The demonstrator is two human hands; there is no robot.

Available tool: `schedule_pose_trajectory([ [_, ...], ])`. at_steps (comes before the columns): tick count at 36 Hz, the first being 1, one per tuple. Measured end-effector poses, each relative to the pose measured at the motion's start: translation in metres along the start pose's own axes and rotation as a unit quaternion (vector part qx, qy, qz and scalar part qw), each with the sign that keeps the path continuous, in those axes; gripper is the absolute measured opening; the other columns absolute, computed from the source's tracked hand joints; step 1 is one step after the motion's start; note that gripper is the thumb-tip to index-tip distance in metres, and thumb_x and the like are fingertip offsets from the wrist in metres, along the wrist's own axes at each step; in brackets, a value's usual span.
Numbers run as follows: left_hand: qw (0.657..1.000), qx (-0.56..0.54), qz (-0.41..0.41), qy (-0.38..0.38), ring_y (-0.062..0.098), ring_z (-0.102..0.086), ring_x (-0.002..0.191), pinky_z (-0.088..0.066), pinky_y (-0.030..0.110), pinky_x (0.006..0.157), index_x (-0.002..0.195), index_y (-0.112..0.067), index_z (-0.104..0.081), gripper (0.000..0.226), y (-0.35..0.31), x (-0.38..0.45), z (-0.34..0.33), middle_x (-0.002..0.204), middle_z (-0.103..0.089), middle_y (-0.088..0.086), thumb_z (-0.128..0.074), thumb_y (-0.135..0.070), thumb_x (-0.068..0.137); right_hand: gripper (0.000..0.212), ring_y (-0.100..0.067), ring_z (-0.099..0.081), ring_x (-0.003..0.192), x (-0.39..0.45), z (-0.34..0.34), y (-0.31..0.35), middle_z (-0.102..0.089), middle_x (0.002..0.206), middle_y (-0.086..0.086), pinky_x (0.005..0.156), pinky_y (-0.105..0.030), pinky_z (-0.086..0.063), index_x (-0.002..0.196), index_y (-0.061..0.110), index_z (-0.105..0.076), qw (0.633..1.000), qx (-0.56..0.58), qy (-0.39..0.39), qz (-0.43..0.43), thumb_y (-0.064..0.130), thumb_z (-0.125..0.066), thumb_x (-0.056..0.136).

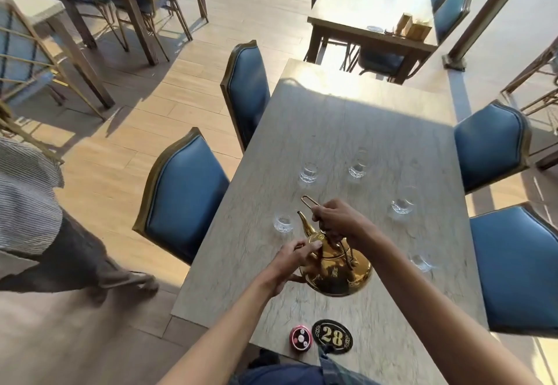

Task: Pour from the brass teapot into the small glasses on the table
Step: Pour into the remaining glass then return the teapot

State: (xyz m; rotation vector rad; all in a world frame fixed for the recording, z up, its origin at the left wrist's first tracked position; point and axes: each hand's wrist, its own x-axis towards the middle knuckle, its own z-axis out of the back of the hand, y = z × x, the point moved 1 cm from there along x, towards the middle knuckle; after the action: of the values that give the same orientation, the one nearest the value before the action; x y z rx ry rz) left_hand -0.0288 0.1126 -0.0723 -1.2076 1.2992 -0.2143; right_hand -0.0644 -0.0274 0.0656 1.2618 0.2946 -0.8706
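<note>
Sunlit café flooring of pale wood planks spreads around a long grey table (347,131), flanked by blue padded chairs, two on the left (184,200) and two on the right (519,267). More tables and chairs stand further back, and a person in a striped shirt (27,194) walks past at the left edge. Near the middle of the table sits the brass teapot (335,270), tipped with its spout (305,224) pointing up and away toward the left. Whether its base touches the tabletop cannot be told. The right hand (338,218) reaches over the pot from above, fingers curled tight round the wire handle (309,202) whose loop sticks out past the knuckles. The left hand (294,264) clasps the pot's left side, thumb laid over the shoulder by the neck and fingers wrapped under the belly. Five small glasses ring the pot, all apart from it: one just left of the spout (283,223), two further off (308,172) (357,168), one at right (402,203), and one near the right forearm (421,261). At the near edge lie a black oval "28" plaque (332,338) and, just left of it, a round red call button (301,337).
</note>
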Motion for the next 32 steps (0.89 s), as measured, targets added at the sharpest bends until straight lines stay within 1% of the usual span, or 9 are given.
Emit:
schedule_pose_trajectory([
  [2, 1.000, 0.001, 0.001, 0.001, 0.024, -0.079, 0.113, -0.063, 0.052, 0.097, 0.136, -0.023, -0.069, 0.055, -0.0009, 0.0003, -0.0001, 0.118, -0.083, 0.006, -0.071, -0.061, 0.097, 0.027, -0.010, -0.036, 0.043, -0.0003, -0.0001, 0.0010, -0.044, 0.054, 0.002, 0.038, -0.022, -0.027, 0.081, 0.008, -0.060, 1.000, -0.002, 0.000, 0.000, 0.023, -0.051, 0.102],
  [5, 1.000, 0.000, 0.002, 0.000, 0.024, -0.078, 0.114, -0.062, 0.052, 0.097, 0.135, -0.023, -0.069, 0.051, -0.0021, 0.0004, -0.0004, 0.118, -0.083, 0.005, -0.070, -0.059, 0.099, 0.028, -0.009, -0.036, 0.040, 0.0002, 0.0001, 0.0023, -0.044, 0.054, 0.002, 0.038, -0.022, -0.028, 0.081, 0.008, -0.060, 1.000, -0.010, 0.001, 0.000, 0.023, -0.051, 0.102],
  [14, 1.000, 0.005, 0.002, 0.000, 0.024, -0.076, 0.117, -0.062, 0.050, 0.097, 0.139, -0.022, -0.067, 0.054, -0.0024, -0.0005, -0.0019, 0.122, -0.081, 0.006, -0.068, -0.059, 0.100, 0.029, -0.007, -0.036, 0.037, -0.0001, 0.0014, 0.0010, -0.045, 0.053, 0.003, 0.036, -0.021, -0.028, 0.079, 0.010, -0.061, 1.000, -0.012, 0.003, -0.002, 0.023, -0.051, 0.102],
  [17, 1.000, -0.001, 0.003, 0.004, 0.027, -0.077, 0.117, -0.062, 0.051, 0.096, 0.135, -0.020, -0.070, 0.054, -0.0032, -0.0005, -0.0024, 0.121, -0.081, 0.008, -0.069, -0.060, 0.098, 0.027, -0.007, -0.037, 0.038, 0.0010, 0.0017, 0.0008, -0.045, 0.050, 0.007, 0.037, -0.021, -0.028, 0.080, 0.010, -0.060, 1.000, -0.011, 0.000, 0.000, 0.023, -0.051, 0.102],
  [20, 1.000, 0.002, 0.001, 0.009, 0.026, -0.077, 0.116, -0.062, 0.050, 0.096, 0.133, -0.020, -0.072, 0.052, -0.0047, -0.0013, -0.0025, 0.122, -0.081, 0.007, -0.069, -0.060, 0.098, 0.027, -0.008, -0.039, 0.040, 0.0011, 0.0025, 0.0011, -0.046, 0.051, 0.007, 0.038, -0.022, -0.030, 0.081, 0.010, -0.061, 1.000, -0.018, -0.003, 0.002, 0.025, -0.053, 0.102],
  [23, 1.000, 0.008, 0.004, 0.007, 0.024, -0.076, 0.117, -0.062, 0.053, 0.100, 0.134, -0.021, -0.070, 0.057, -0.0053, -0.0014, -0.0019, 0.123, -0.081, 0.007, -0.070, -0.063, 0.095, 0.027, -0.007, -0.040, 0.040, 0.0007, 0.0034, 0.0017, -0.046, 0.052, 0.006, 0.038, -0.021, -0.031, 0.081, 0.010, -0.061, 1.000, -0.021, -0.002, 0.003, 0.025, -0.053, 0.102],
  [28, 1.000, 0.014, 0.005, 0.004, 0.024, -0.076, 0.117, -0.062, 0.055, 0.100, 0.137, -0.020, -0.068, 0.068, -0.0068, -0.0025, -0.0017, 0.123, -0.081, 0.006, -0.072, -0.068, 0.089, 0.027, -0.008, -0.039, 0.040, 0.0001, 0.0030, 0.0025, -0.047, 0.055, 0.004, 0.038, -0.021, -0.031, 0.081, 0.010, -0.061, 1.000, -0.029, -0.003, 0.004, 0.025, -0.052, 0.102],
  [32, 1.000, 0.012, 0.000, 0.005, 0.024, -0.076, 0.117, -0.063, 0.048, 0.094, 0.134, -0.020, -0.069, 0.057, -0.0080, -0.0044, -0.0017, 0.122, -0.081, 0.007, -0.070, -0.062, 0.096, 0.028, -0.007, -0.040, 0.040, 0.0007, 0.0031, 0.0020, -0.048, 0.055, 0.004, 0.039, -0.021, -0.031, 0.080, 0.011, -0.061, 1.000, -0.025, -0.002, 0.003, 0.026, -0.052, 0.102],
])
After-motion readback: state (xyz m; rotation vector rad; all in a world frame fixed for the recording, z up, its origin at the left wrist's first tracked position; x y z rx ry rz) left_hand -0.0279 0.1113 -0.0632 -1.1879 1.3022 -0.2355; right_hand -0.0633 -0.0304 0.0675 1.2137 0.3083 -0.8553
